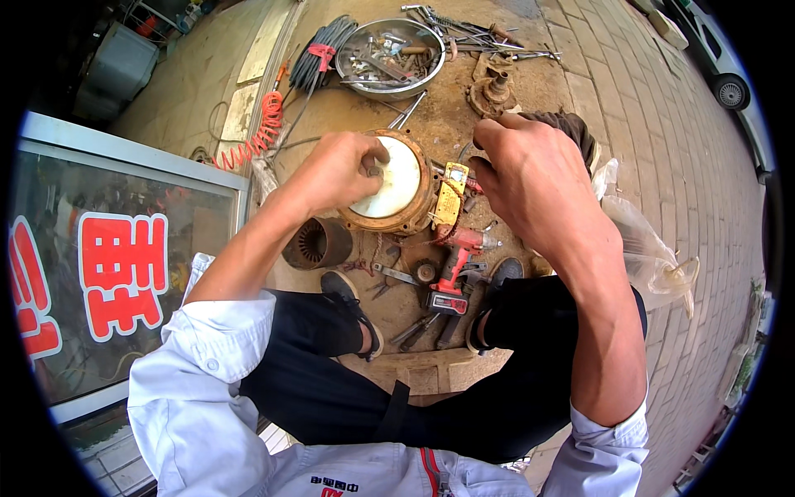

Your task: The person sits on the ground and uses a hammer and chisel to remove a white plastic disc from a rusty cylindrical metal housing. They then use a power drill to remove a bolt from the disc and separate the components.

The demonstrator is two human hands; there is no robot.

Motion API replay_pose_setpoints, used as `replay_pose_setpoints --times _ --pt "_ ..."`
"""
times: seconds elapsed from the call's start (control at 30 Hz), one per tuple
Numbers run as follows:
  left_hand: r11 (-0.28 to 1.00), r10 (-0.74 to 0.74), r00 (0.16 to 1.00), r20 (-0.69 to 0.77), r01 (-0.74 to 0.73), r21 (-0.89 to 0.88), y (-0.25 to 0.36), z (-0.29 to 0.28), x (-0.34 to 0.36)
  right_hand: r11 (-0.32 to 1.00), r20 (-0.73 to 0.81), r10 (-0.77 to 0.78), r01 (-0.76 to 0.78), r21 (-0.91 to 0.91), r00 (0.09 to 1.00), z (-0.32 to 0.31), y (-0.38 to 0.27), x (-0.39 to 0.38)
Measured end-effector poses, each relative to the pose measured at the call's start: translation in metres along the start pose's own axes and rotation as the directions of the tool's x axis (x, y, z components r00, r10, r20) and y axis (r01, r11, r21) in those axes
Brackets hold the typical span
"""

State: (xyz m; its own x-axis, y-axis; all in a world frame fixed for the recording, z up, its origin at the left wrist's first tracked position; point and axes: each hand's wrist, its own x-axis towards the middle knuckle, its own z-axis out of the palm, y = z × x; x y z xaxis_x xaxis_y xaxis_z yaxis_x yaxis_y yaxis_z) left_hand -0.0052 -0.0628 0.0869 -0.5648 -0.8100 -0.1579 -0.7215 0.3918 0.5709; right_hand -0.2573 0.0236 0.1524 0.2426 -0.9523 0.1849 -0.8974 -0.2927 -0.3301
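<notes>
My left hand (352, 170) is over the white round face (397, 186) of a rusty round metal housing (383, 225), its fingers curled in a pinch. Whatever lies between those fingertips is too small or hidden to make out. My right hand (534, 174) is raised to the right of the housing, fingers bent and closed, and its grip is hidden from view. A dark crumpled cloth or glove (571, 128) shows just beyond that hand. Between my hands lies a yellow boxy device (450, 195) with a dark-red cord, beside the housing's rim.
A red cordless impact wrench (455, 269) and hand tools lie between my feet. Left of them stands a slotted metal cylinder (317, 242). Beyond are a metal bowl (439, 62) of parts, black cable (319, 54), red coiled hose (267, 124) and a rusty flanged part (494, 93).
</notes>
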Motion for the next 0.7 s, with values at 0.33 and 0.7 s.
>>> replay_pose_setpoints --times 0.33,0.7 --pt "0.992 -0.070 0.996 0.055 0.075 -0.103 0.001 -0.010 -0.001 0.997 -0.065 -0.055 0.051 -0.055 0.996 0.004 0.000 0.001" --pt "0.637 -0.300 0.932 0.204 0.354 -0.685 -0.025 -0.046 -0.004 0.998 0.152 0.055 -0.049 -0.047 0.987 0.007 0.001 -0.001"
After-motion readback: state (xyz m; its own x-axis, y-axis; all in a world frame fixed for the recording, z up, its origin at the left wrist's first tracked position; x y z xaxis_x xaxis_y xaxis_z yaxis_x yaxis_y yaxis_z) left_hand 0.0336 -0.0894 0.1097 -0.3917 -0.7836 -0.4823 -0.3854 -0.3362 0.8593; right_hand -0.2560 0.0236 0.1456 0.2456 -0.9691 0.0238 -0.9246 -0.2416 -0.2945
